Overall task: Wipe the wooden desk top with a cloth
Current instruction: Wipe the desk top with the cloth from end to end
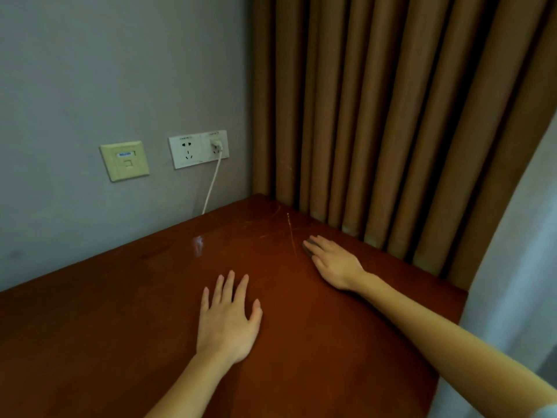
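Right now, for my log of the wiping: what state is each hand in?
Left hand: open, flat on the reddish-brown wooden desk top, holding nothing.
Right hand: open, straight fingers pressing a small dark cloth onto the desk.

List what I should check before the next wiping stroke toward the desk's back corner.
1. Cloth under right hand: dark edge shows beneath straight fingers; ok.
2. Left hand flat on the desk top, holding nothing; ok.
3. Pale streaks ahead of the cloth: present; not ok.
4. White cable drops behind the back edge, apart from both hands; ok.
5. Curtain clear of the desk top: cannot tell.
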Demonstrator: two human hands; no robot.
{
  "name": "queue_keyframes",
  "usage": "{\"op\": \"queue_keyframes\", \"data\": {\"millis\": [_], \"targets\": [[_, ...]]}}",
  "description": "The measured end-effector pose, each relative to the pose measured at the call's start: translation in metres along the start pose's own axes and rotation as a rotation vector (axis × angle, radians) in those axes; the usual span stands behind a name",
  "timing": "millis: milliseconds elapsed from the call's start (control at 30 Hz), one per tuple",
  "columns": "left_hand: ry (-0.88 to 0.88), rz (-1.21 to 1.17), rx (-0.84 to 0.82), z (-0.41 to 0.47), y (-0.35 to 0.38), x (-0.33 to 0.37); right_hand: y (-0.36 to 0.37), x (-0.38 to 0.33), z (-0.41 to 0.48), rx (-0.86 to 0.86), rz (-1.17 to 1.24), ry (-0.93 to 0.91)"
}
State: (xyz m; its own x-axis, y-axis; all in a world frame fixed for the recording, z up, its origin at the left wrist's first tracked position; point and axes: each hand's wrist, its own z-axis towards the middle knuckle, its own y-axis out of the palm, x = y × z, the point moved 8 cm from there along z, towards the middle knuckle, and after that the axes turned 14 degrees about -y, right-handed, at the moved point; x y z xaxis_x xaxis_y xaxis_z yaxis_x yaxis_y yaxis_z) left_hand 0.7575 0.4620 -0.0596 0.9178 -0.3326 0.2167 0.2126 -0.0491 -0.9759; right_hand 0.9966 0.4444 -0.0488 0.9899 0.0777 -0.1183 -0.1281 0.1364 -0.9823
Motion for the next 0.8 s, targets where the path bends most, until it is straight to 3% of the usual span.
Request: {"op": "queue_keyframes", "data": {"millis": [133,367,500,667,800], "targets": [[-0.007,0.007,-0.002,0.001,0.0,0.0,-0.003,0.007,-0.03,0.001,0.006,-0.021],[-0.014,0.008,0.008,0.0,-0.003,0.001,-0.007,0.079,-0.001,-0.017,0.031,0.23],[-0.017,0.02,0.0,-0.001,-0.004,0.002,-0.003,0.084,0.04,-0.063,0.035,0.302],[-0.021,0.002,-0.008,-0.002,-0.003,0.002,-0.001,0.06,0.074,-0.074,-0.002,0.286],[-0.023,-0.01,-0.008,0.0,-0.002,0.002,0.002,0.039,0.067,-0.06,-0.005,0.16]]}}
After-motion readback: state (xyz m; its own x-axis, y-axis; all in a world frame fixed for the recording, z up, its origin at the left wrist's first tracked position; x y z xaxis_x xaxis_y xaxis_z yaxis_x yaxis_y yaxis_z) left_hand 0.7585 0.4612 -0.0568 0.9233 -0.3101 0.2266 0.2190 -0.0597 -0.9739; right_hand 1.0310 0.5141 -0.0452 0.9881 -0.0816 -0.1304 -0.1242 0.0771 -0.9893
